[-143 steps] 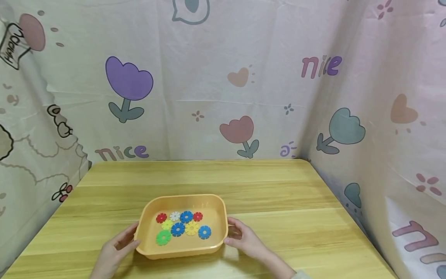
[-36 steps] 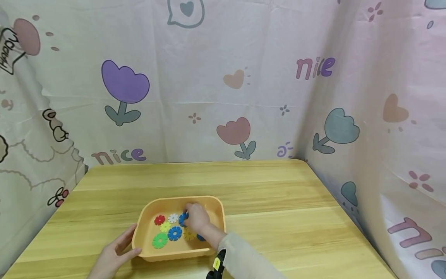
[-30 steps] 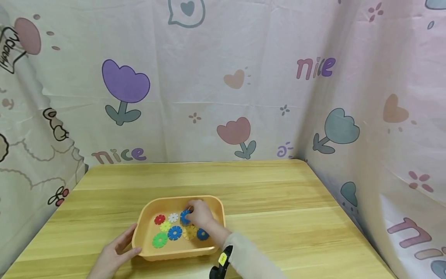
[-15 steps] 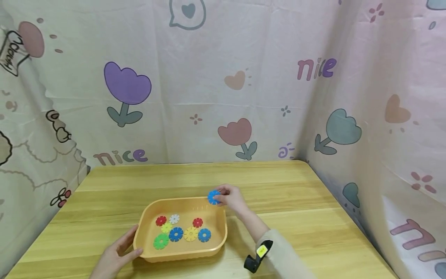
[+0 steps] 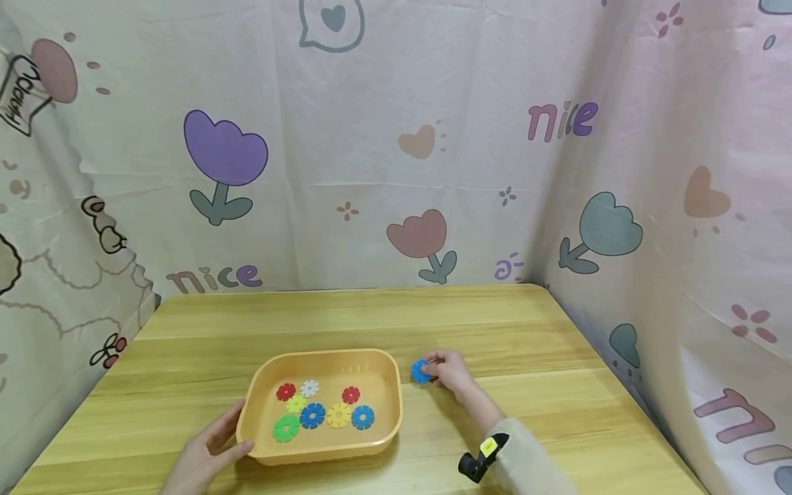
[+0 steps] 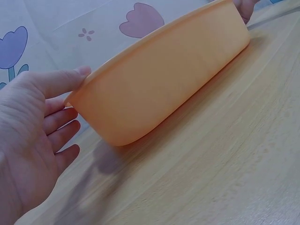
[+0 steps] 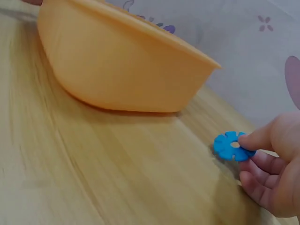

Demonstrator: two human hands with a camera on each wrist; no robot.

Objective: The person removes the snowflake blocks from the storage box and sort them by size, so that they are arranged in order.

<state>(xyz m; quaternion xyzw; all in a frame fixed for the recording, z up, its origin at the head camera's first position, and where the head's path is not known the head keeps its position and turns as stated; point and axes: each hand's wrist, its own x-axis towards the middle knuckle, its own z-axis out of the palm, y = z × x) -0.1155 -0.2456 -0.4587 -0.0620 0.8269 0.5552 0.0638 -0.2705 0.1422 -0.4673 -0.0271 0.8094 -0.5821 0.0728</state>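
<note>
My right hand [image 5: 452, 372] pinches a blue snowflake disc [image 5: 420, 372] between thumb and fingers, just right of the basin and close over the table. In the right wrist view the disc [image 7: 226, 146] shows its notched edge and centre hole. My left hand [image 5: 207, 447] holds the left rim of the yellow-orange plastic basin [image 5: 322, 452]; in the left wrist view its thumb lies on the rim and the index finger sits beneath it. Inside lie several more snowflake discs: two red, two blue [image 5: 312, 416], a white [image 5: 309, 389], a green [image 5: 287, 427], and two yellow [image 5: 339, 415].
The basin stands on a wood-grain table [image 5: 526, 344], left of its middle. A printed cloth [image 5: 346, 124] hangs behind the table and along both sides. A black camera strap [image 5: 485, 457] sits on the right wrist, over a light sleeve [image 5: 532, 460].
My right hand has let go of the basin, reached in, pinched a blue disc and lifted it over the right rim, then down toward the table. My left hand stays at the left rim.
</note>
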